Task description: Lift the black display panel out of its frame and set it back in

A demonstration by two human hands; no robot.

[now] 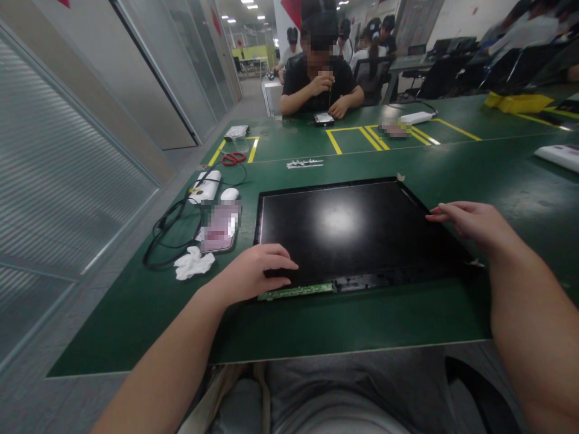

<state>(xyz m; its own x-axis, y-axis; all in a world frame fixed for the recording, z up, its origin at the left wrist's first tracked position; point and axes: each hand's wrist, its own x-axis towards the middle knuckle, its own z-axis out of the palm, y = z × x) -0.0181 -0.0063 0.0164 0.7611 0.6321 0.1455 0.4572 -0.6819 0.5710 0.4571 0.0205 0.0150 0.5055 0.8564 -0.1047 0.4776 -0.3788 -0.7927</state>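
Observation:
A dark LCD screen panel (335, 232) in a black frame lies flat on the green table before me, its glossy face up. Along its near edge, toward the left, runs a narrow green circuit board (296, 292). My left hand (260, 271) is over the panel's near left corner, thumb and fingers apart, with nothing visible between them. At the right side of the frame, my right hand (474, 224) has its fingers stretched out and their tips at the edge. Whether its thumb is under the rim is hidden.
Left of the panel are a phone (221, 226), crumpled tissue (193, 263), a white mouse-like object (230, 194), a white device (205, 185), black cable (156, 241) and red-handled scissors (234, 158). White strips (305, 163) lie beyond. A person (321, 84) works opposite on a small device (324, 119).

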